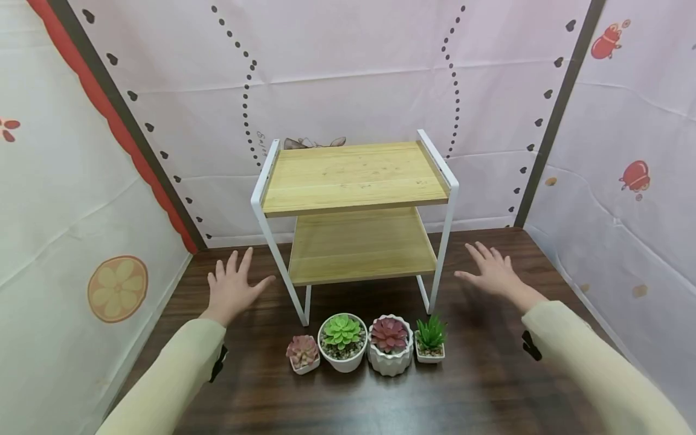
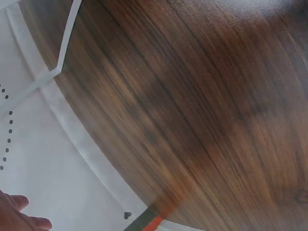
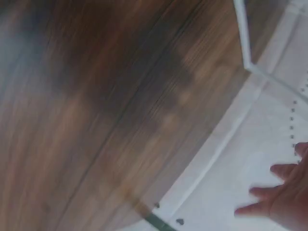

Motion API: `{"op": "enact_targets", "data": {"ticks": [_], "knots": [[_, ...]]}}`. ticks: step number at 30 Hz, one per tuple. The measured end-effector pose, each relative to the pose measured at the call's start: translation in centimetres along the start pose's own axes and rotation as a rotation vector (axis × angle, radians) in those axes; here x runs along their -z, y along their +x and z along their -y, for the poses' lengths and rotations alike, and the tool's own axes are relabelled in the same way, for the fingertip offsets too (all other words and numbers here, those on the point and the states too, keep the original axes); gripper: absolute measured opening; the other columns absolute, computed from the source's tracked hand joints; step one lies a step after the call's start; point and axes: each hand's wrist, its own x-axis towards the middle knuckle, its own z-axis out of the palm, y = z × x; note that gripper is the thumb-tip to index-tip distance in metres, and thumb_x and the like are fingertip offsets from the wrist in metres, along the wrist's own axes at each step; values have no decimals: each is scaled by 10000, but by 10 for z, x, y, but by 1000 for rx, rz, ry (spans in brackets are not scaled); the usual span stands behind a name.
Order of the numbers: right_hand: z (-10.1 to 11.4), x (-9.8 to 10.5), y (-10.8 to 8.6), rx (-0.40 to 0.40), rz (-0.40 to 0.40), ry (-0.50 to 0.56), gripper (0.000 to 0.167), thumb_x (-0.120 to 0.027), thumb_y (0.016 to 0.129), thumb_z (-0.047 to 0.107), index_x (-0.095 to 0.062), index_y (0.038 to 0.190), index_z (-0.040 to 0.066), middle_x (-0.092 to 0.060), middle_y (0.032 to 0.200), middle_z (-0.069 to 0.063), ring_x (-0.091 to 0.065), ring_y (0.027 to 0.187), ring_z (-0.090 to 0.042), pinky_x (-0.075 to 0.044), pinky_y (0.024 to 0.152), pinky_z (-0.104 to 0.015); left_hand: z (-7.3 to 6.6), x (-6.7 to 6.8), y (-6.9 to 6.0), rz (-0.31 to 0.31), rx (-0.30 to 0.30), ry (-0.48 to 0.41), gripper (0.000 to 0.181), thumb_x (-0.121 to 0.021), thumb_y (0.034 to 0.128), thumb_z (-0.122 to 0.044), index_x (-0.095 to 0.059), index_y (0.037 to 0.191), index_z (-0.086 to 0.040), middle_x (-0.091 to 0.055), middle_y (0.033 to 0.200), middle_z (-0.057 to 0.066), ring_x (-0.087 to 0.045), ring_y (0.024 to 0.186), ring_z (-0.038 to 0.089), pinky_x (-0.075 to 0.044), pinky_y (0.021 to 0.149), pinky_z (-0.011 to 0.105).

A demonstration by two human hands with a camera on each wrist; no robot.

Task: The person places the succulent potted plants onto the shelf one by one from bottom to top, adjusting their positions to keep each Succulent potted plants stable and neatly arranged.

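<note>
Fingers spread, a left hand (image 1: 231, 291) at center left and a right hand (image 1: 496, 276) at center right flank a two-tier shelf (image 1: 356, 178) mid-frame; potted succulents (image 1: 389, 338) line the dark wood-grain table (image 1: 473, 386), lower center, patterned cloth (image 1: 348, 48) behind.

left hand (image 1: 232, 295): fingers spread, left of white-framed two-tier wooden shelf (image 1: 356, 176) | right hand (image 1: 496, 275): fingers spread, right of shelf | in front, left to right: pink succulent (image 1: 302, 350), green rosette succulent (image 1: 341, 331), dark-red succulent (image 1: 388, 334), spiky green succulent (image 1: 431, 333), white pots (image 1: 389, 365) | dark wood-grain table (image 1: 467, 393) | printed fabric (image 1: 348, 48) behind
</note>
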Motion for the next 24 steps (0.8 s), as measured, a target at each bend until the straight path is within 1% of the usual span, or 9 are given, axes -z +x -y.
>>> {"op": "enact_targets", "data": {"ticks": [3, 5, 7, 9, 12, 15, 19, 21, 24], "knots": [[4, -7, -12, 79, -14, 126, 783, -523, 896, 455, -216, 1426, -33, -208, 1436, -317, -205, 1278, -528, -164, 998, -680, -2, 3, -1, -3, -8, -27, 889, -442, 844, -641, -94, 1481, -127, -148, 1455, 298, -104, 1268, 596, -110, 970, 721], [6, -13, -21, 119, -12, 205, 736, -515, 919, 392, -208, 1423, -48, -218, 1435, -316, -222, 1291, -496, -197, 1019, -638, -4, 8, -1, -16, -16, -53, 861, -435, 865, -612, -88, 1481, -121, -163, 1449, 301, -132, 1262, 591, -135, 971, 713], [8, -19, -29, 147, 1, 284, 685, -484, 945, 342, -195, 1426, -50, -216, 1442, -306, -217, 1306, -475, -203, 1034, -611, -7, 14, 0, -43, -30, -90, 834, -419, 884, -592, -103, 1477, -98, -187, 1439, 308, -169, 1257, 580, -167, 973, 698], [9, -27, -36, 174, 11, 339, 637, -446, 966, 307, -191, 1427, -51, -226, 1440, -302, -234, 1303, -470, -217, 1031, -605, -11, 24, 2, -62, -37, -162, 806, -409, 903, -563, -117, 1473, -74, -194, 1441, 308, -187, 1268, 556, -184, 985, 679], [11, -36, -47, 232, 13, 395, 577, -422, 978, 238, -204, 1421, -60, -278, 1417, -302, -303, 1267, -474, -268, 1001, -608, -22, 41, 4, -46, -46, -305, 777, -359, 926, -548, -100, 1473, -61, -171, 1464, 290, -179, 1307, 502, -187, 1016, 647], [13, -44, -57, 314, 1, 399, 536, -448, 962, 169, -254, 1399, -73, -362, 1377, -285, -384, 1217, -461, -323, 959, -604, -37, 64, 5, -10, -39, -451, 730, -306, 948, -526, -70, 1479, -83, -160, 1480, 266, -185, 1323, 474, -195, 1032, 628], [18, -56, -68, 396, -25, 369, 535, -532, 914, 158, -338, 1360, -66, -456, 1326, -225, -464, 1148, -404, -390, 900, -565, -55, 102, 7, -27, -44, -556, 674, -233, 961, -522, -94, 1481, -117, -170, 1491, 228, -202, 1330, 451, -182, 1053, 607], [21, -61, -73, 392, -13, 365, 567, -584, 881, 168, -358, 1352, -52, -466, 1320, -210, -478, 1128, -389, -407, 878, -553, -62, 123, 11, -48, -60, -576, 668, -210, 957, -538, -110, 1482, -138, -158, 1504, 193, -186, 1346, 428, -159, 1064, 600], [23, -70, -78, 360, 40, 389, 640, -646, 838, 193, -357, 1355, -49, -449, 1330, -218, -475, 1131, -391, -412, 870, -557, -73, 153, 20, -73, -97, -566, 669, -198, 949, -557, -132, 1480, -156, -152, 1515, 156, -197, 1348, 415, -146, 1066, 605]]}}
